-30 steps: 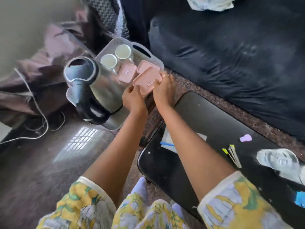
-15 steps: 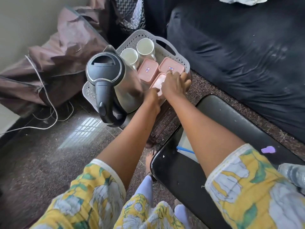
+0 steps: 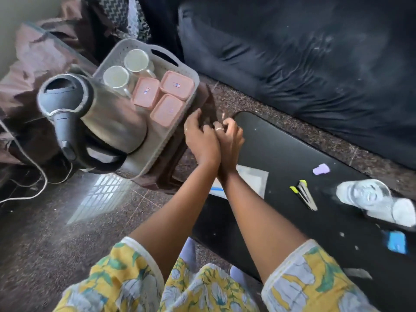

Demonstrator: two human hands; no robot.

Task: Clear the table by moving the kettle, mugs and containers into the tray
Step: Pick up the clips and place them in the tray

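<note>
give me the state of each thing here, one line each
kettle: in tray, lid shut
two mugs: upright in tray
three pink containers: lidded, in tray
tray: full, on brown stool
left hand: empty
right hand: empty

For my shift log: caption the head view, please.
Steel kettle, two white mugs, three pink-lidded containers in grey perforated tray; both hands empty.

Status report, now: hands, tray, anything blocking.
Left hand and right hand empty, together beside grey perforated plastic tray. Steel kettle, two white mugs, three pink-lidded containers inside. Nothing blocking.
</note>
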